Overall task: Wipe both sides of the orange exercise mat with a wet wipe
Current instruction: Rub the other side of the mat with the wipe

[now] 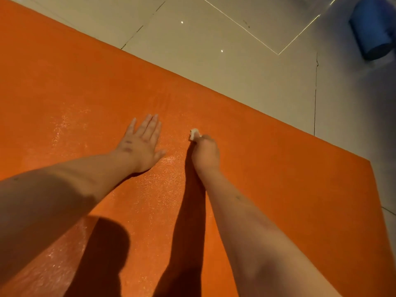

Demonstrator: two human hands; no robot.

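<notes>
On orange mat (278, 168), flat left hand (142, 144), wipe (194, 133) in right hand (205, 154).

Floor (214, 67) and blue roll (374, 28).
The floor is laid in large, glossy beige tiles with dark joints (315, 99) between them. Two small bright spots (221, 51) and thin bright lines (242, 27) that meet in a corner show on the tiles near the top. The blue roll lies on the floor at the top right, its dark end toward the lower right; it is blurred.
</notes>
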